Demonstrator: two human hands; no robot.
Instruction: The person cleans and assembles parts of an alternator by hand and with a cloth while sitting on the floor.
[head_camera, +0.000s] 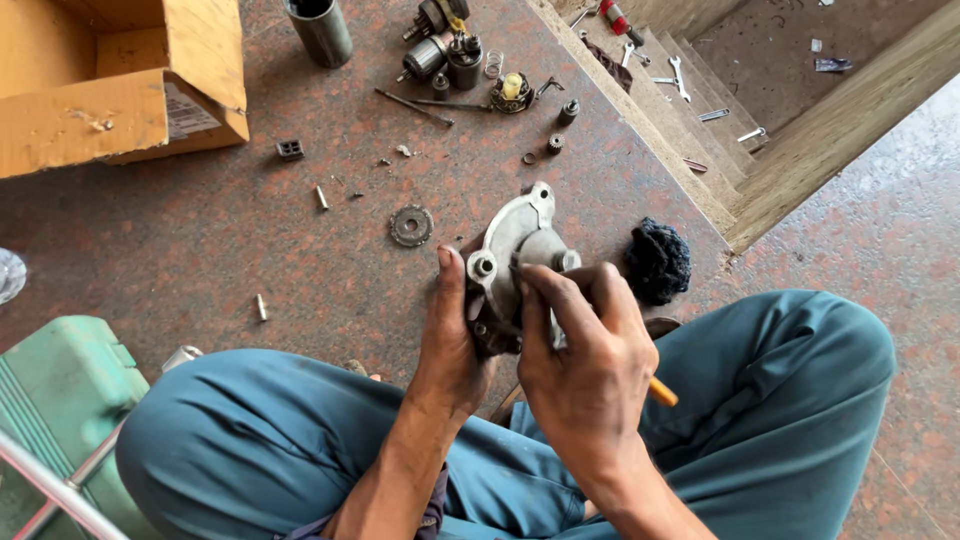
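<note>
Person, seated, seen from above. Trousers (760, 400): teal-green work cloth, loose cut, creased at the knees, covering both legs from 8 o'clock to 4 o'clock of the view. Left hand (450, 340) and right hand (585, 365): bare, no gloves, rings or watch; forearms bare. Dark cloth edge (432, 510), bluish-purple, at 6 o'clock beside the left forearm; which garment cannot be told.

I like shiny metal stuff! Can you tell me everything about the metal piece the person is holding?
The metal housing is a dull silver casting with a rounded dome, a small round boss and bolt ears at its top. It is held upright above the speckled floor. The left hand grips its left edge; the right hand touches its face, holding an orange-handled tool.
</note>
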